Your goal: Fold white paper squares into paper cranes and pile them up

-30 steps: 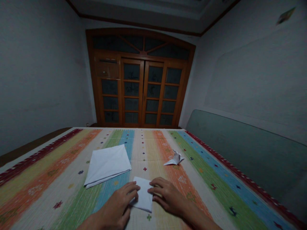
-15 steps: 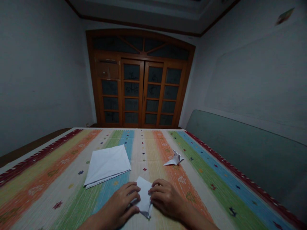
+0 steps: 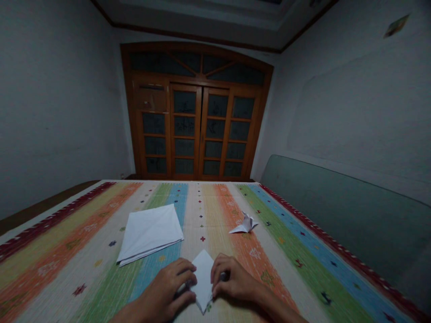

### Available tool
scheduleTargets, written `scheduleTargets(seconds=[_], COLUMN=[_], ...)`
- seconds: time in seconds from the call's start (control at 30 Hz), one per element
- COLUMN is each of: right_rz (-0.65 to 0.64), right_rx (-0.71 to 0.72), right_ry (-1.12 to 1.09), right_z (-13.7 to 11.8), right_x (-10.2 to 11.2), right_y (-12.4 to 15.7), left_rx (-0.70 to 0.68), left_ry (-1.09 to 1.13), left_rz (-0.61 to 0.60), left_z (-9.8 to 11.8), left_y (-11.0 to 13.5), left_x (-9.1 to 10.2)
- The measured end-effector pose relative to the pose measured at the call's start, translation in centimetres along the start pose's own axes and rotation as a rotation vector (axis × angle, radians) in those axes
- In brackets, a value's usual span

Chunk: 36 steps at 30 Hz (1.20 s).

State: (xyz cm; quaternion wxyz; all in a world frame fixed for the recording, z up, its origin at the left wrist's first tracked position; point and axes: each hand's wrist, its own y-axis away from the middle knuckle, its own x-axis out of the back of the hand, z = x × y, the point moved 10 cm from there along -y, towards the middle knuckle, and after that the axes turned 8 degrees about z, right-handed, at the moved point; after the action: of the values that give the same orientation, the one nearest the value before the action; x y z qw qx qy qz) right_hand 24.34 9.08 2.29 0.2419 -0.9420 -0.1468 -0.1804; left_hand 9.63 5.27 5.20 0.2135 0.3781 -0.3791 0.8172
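A small folded white paper (image 3: 203,277) lies on the striped cloth (image 3: 286,251) at the near edge, shaped like a narrow diamond. My left hand (image 3: 168,291) presses its left side with curled fingers. My right hand (image 3: 232,281) pinches and presses its right side, fingers bent. Both hands touch the paper from either side.
A stack of white paper sheets (image 3: 150,232) lies to the left of my hands. A finished folded paper figure (image 3: 245,224) sits farther back on the right. A grey-green panel (image 3: 336,215) borders the cloth's right edge. Wooden glazed doors (image 3: 197,130) stand at the far wall.
The paper went from a flat square-like piece to a narrower diamond as its sides were folded inward. My hands moved closer together on it.
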Motion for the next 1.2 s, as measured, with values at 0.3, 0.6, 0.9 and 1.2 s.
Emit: scheduleTargets(seconds=[0.3,0.6,0.9,1.2], right_rz=[-0.009,-0.027,0.15,0.116], right_rx=[0.006,0.21,0.114,0.026], right_ry=[0.103,0.3,0.295,0.213], right_z=[-1.0,-3.0,-1.7,-1.6], right_x=[0.1,-0.5,0.7,0.3], right_y=[0.2,1.1,0.9,0.6], left_rx=[0.017,-0.002,-0.008,0.156], left_ry=[-0.02,-0.009,-0.001,0.127], left_rz=[-0.005,0.032,0.132,0.263], left_z=[-0.2,-0.6,-1.9,-3.5], left_y=[-0.1,0.2,0.3,0.2], left_x=[-0.3,-0.4,-0.5,0.8])
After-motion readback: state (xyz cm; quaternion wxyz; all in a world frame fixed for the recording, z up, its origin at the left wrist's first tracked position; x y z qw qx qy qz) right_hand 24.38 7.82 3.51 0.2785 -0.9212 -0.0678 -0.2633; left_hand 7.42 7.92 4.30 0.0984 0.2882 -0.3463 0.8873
